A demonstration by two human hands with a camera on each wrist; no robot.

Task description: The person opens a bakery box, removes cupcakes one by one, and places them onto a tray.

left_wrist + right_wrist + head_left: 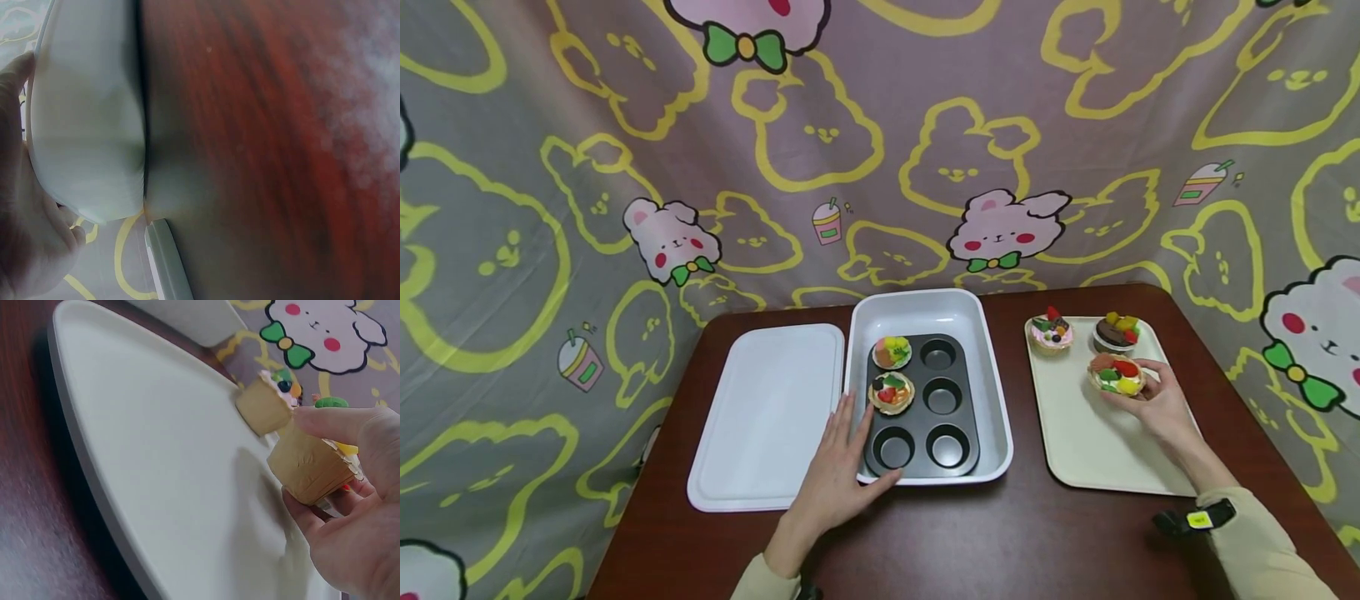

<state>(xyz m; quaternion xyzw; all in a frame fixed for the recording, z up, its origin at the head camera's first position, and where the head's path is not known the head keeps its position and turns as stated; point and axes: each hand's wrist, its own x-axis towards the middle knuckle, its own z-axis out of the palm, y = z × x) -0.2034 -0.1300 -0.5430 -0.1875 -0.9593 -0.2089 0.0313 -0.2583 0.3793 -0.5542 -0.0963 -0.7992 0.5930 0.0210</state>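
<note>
My right hand [1167,410] pinches a toy fruit tart [1112,379] with red, green and yellow toppings, over the cream tray [1105,442]. In the right wrist view, thumb and fingers grip the tart's beige cup [306,465] above the tray, and its shadow falls below. My left hand [842,475], fingers straight, rests at the near left rim of the white baking pan [1000,433]. Inside the pan lies a dark muffin tin [917,425]. Its left column holds a pastel-topped cupcake [892,353] at the back and a fruit tart [891,393] in the middle, right by my left fingertips.
A pink-topped cupcake [1051,332] and a chocolate cupcake [1116,332] stand at the back of the cream tray. The white lid [767,417] lies flat left of the pan. A patterned curtain [880,150] hangs behind the brown table [1000,533].
</note>
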